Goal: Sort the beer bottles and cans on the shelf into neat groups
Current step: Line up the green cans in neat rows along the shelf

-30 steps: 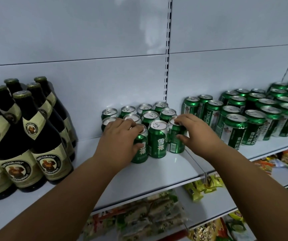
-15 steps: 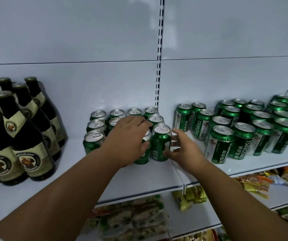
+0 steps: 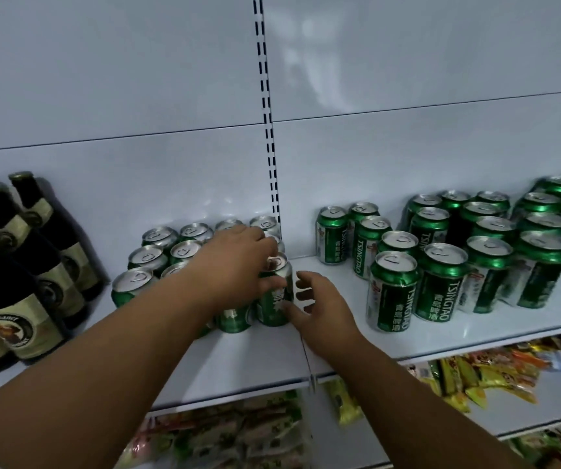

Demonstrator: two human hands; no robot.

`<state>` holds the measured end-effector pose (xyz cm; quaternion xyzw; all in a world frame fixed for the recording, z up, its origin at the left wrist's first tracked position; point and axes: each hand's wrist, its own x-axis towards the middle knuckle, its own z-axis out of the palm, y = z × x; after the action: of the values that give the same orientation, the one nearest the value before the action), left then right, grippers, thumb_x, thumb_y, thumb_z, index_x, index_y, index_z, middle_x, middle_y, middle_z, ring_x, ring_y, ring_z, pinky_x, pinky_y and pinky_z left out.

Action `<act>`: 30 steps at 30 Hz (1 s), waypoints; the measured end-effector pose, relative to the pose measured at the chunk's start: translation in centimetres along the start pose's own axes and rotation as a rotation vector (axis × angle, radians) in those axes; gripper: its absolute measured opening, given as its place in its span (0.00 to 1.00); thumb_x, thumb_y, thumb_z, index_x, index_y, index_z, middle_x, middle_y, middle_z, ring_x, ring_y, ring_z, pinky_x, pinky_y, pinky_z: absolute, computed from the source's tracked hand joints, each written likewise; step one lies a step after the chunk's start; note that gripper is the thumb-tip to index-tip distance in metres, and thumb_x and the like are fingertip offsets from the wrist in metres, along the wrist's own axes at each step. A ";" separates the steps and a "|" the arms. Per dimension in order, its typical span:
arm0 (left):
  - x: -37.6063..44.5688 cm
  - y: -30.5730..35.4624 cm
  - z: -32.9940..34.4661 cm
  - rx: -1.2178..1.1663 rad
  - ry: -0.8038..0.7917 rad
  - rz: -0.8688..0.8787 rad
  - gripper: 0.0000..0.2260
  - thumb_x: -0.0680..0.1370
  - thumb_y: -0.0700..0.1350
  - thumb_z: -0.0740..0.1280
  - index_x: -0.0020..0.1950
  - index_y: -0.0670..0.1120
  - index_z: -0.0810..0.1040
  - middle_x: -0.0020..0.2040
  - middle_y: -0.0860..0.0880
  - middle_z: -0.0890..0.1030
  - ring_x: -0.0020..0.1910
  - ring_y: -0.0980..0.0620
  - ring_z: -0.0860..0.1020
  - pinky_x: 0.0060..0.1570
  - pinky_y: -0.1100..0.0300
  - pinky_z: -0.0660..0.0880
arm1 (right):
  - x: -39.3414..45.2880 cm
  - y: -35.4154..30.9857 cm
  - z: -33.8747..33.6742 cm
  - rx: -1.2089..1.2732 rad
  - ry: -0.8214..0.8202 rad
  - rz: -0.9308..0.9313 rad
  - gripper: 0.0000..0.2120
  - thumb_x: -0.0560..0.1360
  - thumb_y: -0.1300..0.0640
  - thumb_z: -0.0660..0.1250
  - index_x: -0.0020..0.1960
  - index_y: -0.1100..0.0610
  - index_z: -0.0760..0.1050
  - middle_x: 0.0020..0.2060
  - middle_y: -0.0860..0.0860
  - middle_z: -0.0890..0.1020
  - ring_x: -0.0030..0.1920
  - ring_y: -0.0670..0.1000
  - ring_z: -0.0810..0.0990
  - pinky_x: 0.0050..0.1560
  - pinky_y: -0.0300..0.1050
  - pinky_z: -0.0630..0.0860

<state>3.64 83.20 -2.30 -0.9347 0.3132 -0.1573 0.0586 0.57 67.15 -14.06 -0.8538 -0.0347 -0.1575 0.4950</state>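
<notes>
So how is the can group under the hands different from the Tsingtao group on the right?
The middle can group stands in tight rows, tops nearly touching; the Tsingtao cans stand looser, with gaps. The middle group sits left of the slotted upright; the Tsingtao cans sit right of it. The left hand rests on the middle group; no hand touches the Tsingtao cans. Both groups are upright green cans with silver tops on one shelf.

bare forearms, bare hands (image 3: 238,265)
</notes>
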 end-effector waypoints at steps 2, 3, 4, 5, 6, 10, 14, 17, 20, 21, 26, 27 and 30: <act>1.0 0.4 -0.5 -0.047 0.009 0.002 0.22 0.77 0.65 0.62 0.64 0.54 0.74 0.59 0.52 0.76 0.60 0.49 0.72 0.58 0.52 0.71 | 0.1 0.5 -0.6 0.043 0.077 0.049 0.21 0.78 0.57 0.66 0.71 0.52 0.68 0.63 0.49 0.75 0.58 0.44 0.75 0.60 0.43 0.75; 1.8 0.5 -0.6 -0.071 0.002 0.008 0.21 0.77 0.65 0.61 0.64 0.54 0.73 0.59 0.52 0.76 0.60 0.50 0.72 0.58 0.52 0.71 | 0.3 0.7 -0.9 0.061 0.114 0.079 0.21 0.79 0.58 0.63 0.72 0.53 0.67 0.64 0.50 0.74 0.60 0.45 0.74 0.63 0.45 0.73; 2.7 0.6 -0.7 -0.094 -0.014 0.019 0.21 0.78 0.64 0.60 0.65 0.54 0.73 0.60 0.52 0.76 0.60 0.50 0.72 0.59 0.52 0.72 | 0.7 0.8 -1.2 0.074 0.148 0.107 0.21 0.80 0.58 0.61 0.72 0.53 0.67 0.66 0.50 0.73 0.62 0.45 0.73 0.65 0.46 0.72; 3.7 0.6 -0.7 -0.116 -0.036 0.033 0.20 0.79 0.62 0.60 0.65 0.54 0.73 0.60 0.52 0.76 0.60 0.50 0.72 0.60 0.51 0.72 | 1.1 0.8 -1.4 0.082 0.173 0.132 0.21 0.81 0.58 0.60 0.73 0.53 0.66 0.67 0.51 0.72 0.64 0.46 0.72 0.67 0.46 0.70; 4.9 0.6 -0.5 -0.137 -0.059 0.049 0.19 0.79 0.61 0.61 0.65 0.53 0.73 0.59 0.52 0.76 0.60 0.50 0.72 0.60 0.50 0.72 | 1.6 0.8 -1.5 0.084 0.190 0.154 0.21 0.81 0.58 0.59 0.74 0.53 0.65 0.69 0.51 0.71 0.66 0.47 0.71 0.68 0.45 0.69; 9.6 0.2 0.4 -0.209 -0.098 0.116 0.14 0.80 0.53 0.63 0.64 0.51 0.75 0.59 0.50 0.77 0.59 0.50 0.73 0.59 0.53 0.71 | 3.8 1.2 -0.9 0.086 0.258 0.247 0.23 0.82 0.57 0.59 0.76 0.54 0.61 0.74 0.52 0.66 0.72 0.51 0.66 0.73 0.49 0.64; 14.4 -0.1 1.3 -0.190 -0.160 0.183 0.15 0.80 0.50 0.64 0.66 0.50 0.73 0.61 0.48 0.75 0.58 0.48 0.74 0.59 0.52 0.72 | 6.1 1.8 -0.1 0.153 0.308 0.337 0.26 0.82 0.58 0.58 0.79 0.55 0.56 0.78 0.52 0.58 0.76 0.51 0.59 0.76 0.46 0.57; 17.4 0.1 2.1 -0.162 -0.162 0.231 0.19 0.80 0.50 0.65 0.70 0.50 0.70 0.64 0.47 0.72 0.60 0.46 0.74 0.60 0.50 0.72 | 7.4 2.2 0.4 0.128 0.344 0.332 0.27 0.82 0.61 0.57 0.79 0.56 0.55 0.79 0.50 0.53 0.78 0.50 0.54 0.73 0.38 0.50; 19.4 0.8 2.8 -0.101 -0.178 0.293 0.21 0.80 0.49 0.63 0.73 0.49 0.67 0.66 0.45 0.70 0.61 0.43 0.74 0.59 0.49 0.73 | 8.3 2.4 0.8 0.138 0.393 0.353 0.27 0.81 0.63 0.56 0.79 0.57 0.56 0.79 0.51 0.53 0.77 0.51 0.56 0.74 0.39 0.53; 19.9 1.1 3.0 -0.074 -0.190 0.313 0.21 0.80 0.49 0.62 0.73 0.49 0.67 0.65 0.45 0.70 0.60 0.42 0.75 0.59 0.48 0.74 | 8.4 2.5 1.0 0.150 0.409 0.357 0.27 0.80 0.64 0.56 0.79 0.57 0.56 0.79 0.52 0.54 0.77 0.52 0.57 0.74 0.40 0.54; 21.4 2.1 3.8 0.015 -0.256 0.358 0.21 0.81 0.52 0.61 0.73 0.48 0.66 0.62 0.43 0.70 0.58 0.40 0.75 0.56 0.50 0.74 | 8.2 2.9 1.6 0.044 0.424 0.294 0.25 0.81 0.64 0.55 0.78 0.57 0.59 0.78 0.52 0.57 0.77 0.50 0.55 0.71 0.33 0.49; 21.6 2.2 3.9 0.015 -0.255 0.358 0.21 0.81 0.53 0.62 0.72 0.48 0.66 0.62 0.43 0.70 0.58 0.41 0.75 0.55 0.51 0.73 | 8.0 2.9 1.6 0.030 0.418 0.294 0.24 0.81 0.64 0.55 0.77 0.58 0.60 0.78 0.52 0.57 0.77 0.49 0.55 0.71 0.32 0.49; 21.9 2.0 3.5 -0.029 -0.261 0.348 0.23 0.78 0.51 0.69 0.69 0.46 0.68 0.62 0.44 0.71 0.57 0.44 0.75 0.54 0.52 0.74 | 7.8 2.8 1.6 0.037 0.422 0.295 0.22 0.81 0.65 0.55 0.75 0.59 0.64 0.76 0.53 0.61 0.70 0.46 0.63 0.65 0.23 0.49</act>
<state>20.18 68.38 -0.37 -0.8798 0.4618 -0.0180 0.1112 8.95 66.29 -14.78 -0.7886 0.1915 -0.2574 0.5246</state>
